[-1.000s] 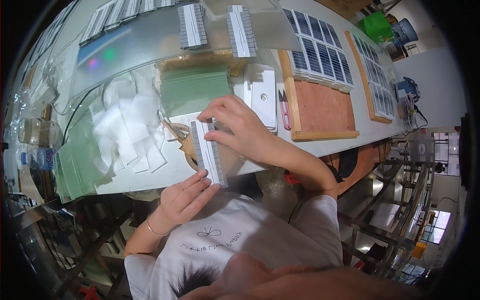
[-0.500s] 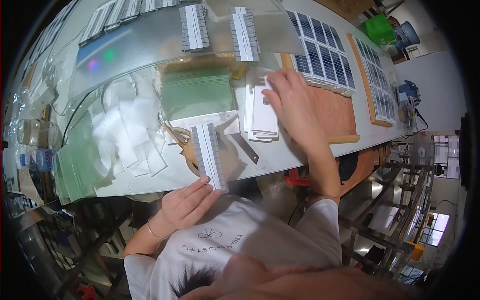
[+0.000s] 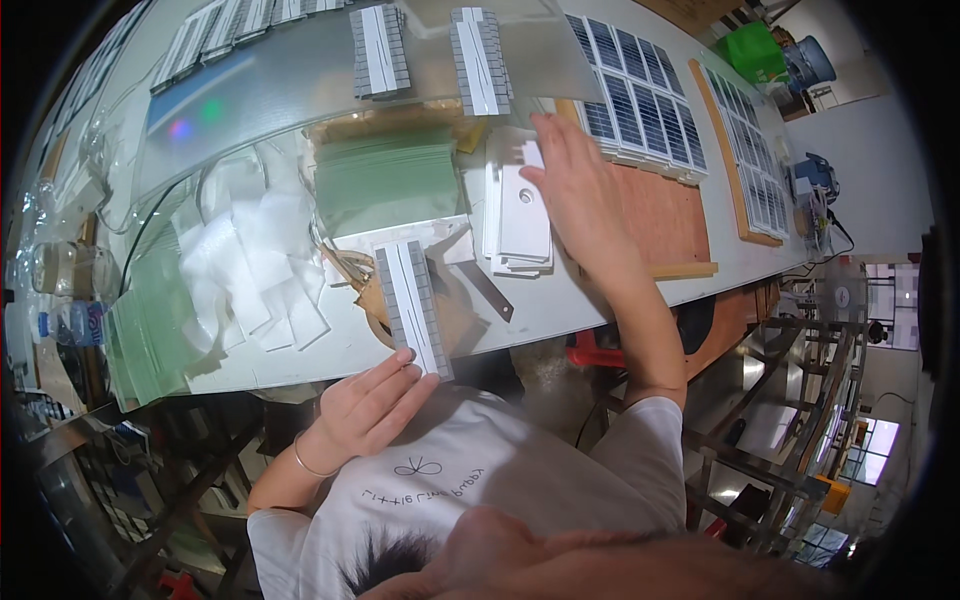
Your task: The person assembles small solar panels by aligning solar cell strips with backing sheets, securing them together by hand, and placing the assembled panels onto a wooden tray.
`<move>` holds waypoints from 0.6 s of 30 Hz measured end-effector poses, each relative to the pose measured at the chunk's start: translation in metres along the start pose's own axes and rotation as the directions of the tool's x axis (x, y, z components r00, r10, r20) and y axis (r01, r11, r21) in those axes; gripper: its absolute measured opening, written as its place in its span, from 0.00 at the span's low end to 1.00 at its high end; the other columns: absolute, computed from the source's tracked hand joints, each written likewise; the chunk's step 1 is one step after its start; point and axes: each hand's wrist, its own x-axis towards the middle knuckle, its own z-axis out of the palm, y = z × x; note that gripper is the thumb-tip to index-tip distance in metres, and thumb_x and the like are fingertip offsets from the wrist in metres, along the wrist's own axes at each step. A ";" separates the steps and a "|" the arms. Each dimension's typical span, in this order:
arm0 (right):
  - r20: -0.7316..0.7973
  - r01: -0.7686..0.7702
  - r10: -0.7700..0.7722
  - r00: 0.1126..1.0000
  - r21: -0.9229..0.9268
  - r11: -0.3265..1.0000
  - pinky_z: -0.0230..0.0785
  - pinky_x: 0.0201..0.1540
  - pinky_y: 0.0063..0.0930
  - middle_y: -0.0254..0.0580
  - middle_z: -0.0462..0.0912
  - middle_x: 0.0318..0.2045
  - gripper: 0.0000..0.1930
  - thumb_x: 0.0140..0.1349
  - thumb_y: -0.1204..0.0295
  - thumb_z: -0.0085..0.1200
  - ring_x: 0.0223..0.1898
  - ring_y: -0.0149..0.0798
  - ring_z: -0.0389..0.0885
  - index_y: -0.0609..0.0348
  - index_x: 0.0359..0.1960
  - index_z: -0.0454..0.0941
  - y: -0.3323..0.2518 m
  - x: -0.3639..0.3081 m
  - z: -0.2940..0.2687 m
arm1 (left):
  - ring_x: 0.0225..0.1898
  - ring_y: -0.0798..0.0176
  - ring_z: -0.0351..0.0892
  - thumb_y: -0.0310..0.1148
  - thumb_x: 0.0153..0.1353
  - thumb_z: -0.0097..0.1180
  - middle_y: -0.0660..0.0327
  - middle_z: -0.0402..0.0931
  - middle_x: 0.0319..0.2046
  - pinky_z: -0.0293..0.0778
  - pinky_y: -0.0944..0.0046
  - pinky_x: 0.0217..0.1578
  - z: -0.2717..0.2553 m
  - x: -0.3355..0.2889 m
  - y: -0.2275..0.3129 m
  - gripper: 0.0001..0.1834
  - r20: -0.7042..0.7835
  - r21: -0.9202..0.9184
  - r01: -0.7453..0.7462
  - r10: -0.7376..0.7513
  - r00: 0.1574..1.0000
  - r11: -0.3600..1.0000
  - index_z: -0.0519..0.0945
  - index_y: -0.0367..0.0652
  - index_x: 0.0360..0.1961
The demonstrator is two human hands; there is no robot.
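My left hand (image 3: pixel 372 405) pinches the near end of a long panel (image 3: pixel 410 300) faced with small grey rectangular cells along both sides and a white strip down its middle. The panel is held at the table's front edge, over brown paper-like scraps. To the right, my right hand (image 3: pixel 583 190) reaches over a stack of white plates (image 3: pixel 525 235). Its fingers stretch past the far right corner of the top plate, which has a round hole, while the thumb rests at that plate's edge. A flat metal blade (image 3: pixel 488 292) lies between panel and stack.
Green sheets (image 3: pixel 385 185) are stacked behind the panel, with white foam pieces (image 3: pixel 262 255) to their left. Two similar grey panels (image 3: pixel 480 65) lie on a translucent board (image 3: pixel 300 105). Small solar panels (image 3: pixel 640 95) sit at the right, beside a wooden board (image 3: pixel 660 220).
My right hand has shifted slightly toward the far edge of the white stack, and its fingers have straightened, uncovering the hole in the top plate. The left hand keeps its hold on the panel.
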 end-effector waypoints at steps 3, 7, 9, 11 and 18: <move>0.048 -0.071 0.066 0.997 0.101 0.992 0.71 0.59 0.42 0.51 0.79 0.54 0.18 0.66 0.71 0.60 0.56 0.55 0.78 0.63 0.56 0.78 0.015 0.008 0.008 | 0.50 0.56 0.86 0.23 0.55 0.66 0.60 0.82 0.44 0.81 0.68 0.41 0.001 0.000 0.001 0.17 -0.003 0.004 -0.003 0.003 1.000 1.000 0.88 0.42 0.47; 0.076 -0.094 0.083 0.994 0.148 0.985 0.72 0.59 0.42 0.53 0.80 0.54 0.18 0.66 0.72 0.59 0.56 0.55 0.79 0.66 0.55 0.78 0.006 0.008 -0.004 | 0.50 0.57 0.86 0.22 0.54 0.66 0.60 0.81 0.43 0.81 0.68 0.41 0.001 0.002 0.001 0.17 -0.006 0.013 0.012 -0.012 1.000 1.000 0.88 0.42 0.47; 0.010 -0.025 0.024 1.000 0.049 0.999 0.72 0.58 0.43 0.54 0.80 0.54 0.18 0.66 0.72 0.59 0.56 0.55 0.79 0.66 0.56 0.78 0.007 0.000 0.002 | 0.50 0.57 0.86 0.22 0.54 0.67 0.60 0.81 0.43 0.81 0.68 0.41 0.001 0.005 0.000 0.17 -0.005 0.007 0.001 -0.001 1.000 1.000 0.88 0.42 0.47; -0.133 0.099 -0.111 0.985 -0.093 0.991 0.73 0.57 0.43 0.53 0.80 0.49 0.16 0.65 0.75 0.58 0.53 0.56 0.79 0.66 0.53 0.78 0.006 -0.003 0.010 | 0.50 0.56 0.86 0.22 0.53 0.67 0.61 0.81 0.43 0.81 0.68 0.41 0.003 0.007 0.000 0.18 -0.010 -0.003 -0.010 0.010 1.000 1.000 0.88 0.42 0.47; 0.030 -0.100 0.113 0.993 0.719 0.688 0.79 0.56 0.36 0.47 0.79 0.44 0.19 0.58 0.92 0.48 0.49 0.43 0.82 0.64 0.50 0.72 -0.019 -0.018 -0.061 | 0.49 0.53 0.81 0.29 0.49 0.73 0.62 0.79 0.42 0.77 0.61 0.41 -0.003 0.007 0.000 0.22 -0.010 -0.091 0.107 -0.109 0.994 0.990 0.84 0.47 0.48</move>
